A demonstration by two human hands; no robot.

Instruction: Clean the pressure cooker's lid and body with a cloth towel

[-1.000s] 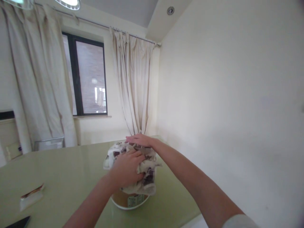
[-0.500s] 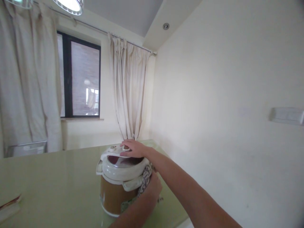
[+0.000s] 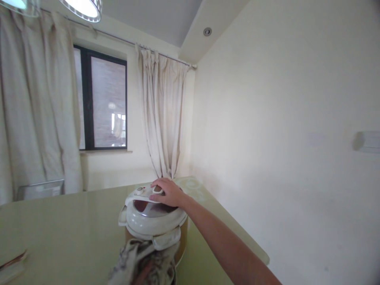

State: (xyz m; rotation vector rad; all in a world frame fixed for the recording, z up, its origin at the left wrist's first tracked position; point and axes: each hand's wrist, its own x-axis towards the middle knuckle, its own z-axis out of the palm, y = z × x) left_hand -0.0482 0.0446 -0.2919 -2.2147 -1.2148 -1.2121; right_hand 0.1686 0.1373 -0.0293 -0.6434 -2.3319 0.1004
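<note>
An electric pressure cooker [image 3: 157, 225] with a white lid and brown body stands on the pale green table. My right hand [image 3: 168, 192] rests on top of the lid, its fingers and thumb curled round the lid's raised handle. A patterned grey-and-white cloth [image 3: 130, 259] is pressed against the front of the cooker, below its white side handle. My left hand [image 3: 146, 274] is mostly hidden in the folds of this cloth and holds it; motion blurs that area.
A glass-topped table [image 3: 74, 229] carries the cooker, with a thin pale object [image 3: 13, 265] at its left edge. A chair back [image 3: 41, 189] stands beyond the far edge. A white wall [image 3: 282, 158] runs along the right side.
My left hand has moved the cloth from the cooker's right side round to its front, leftward and nearer to me. My right hand has stayed on the lid. The view has shifted slightly.
</note>
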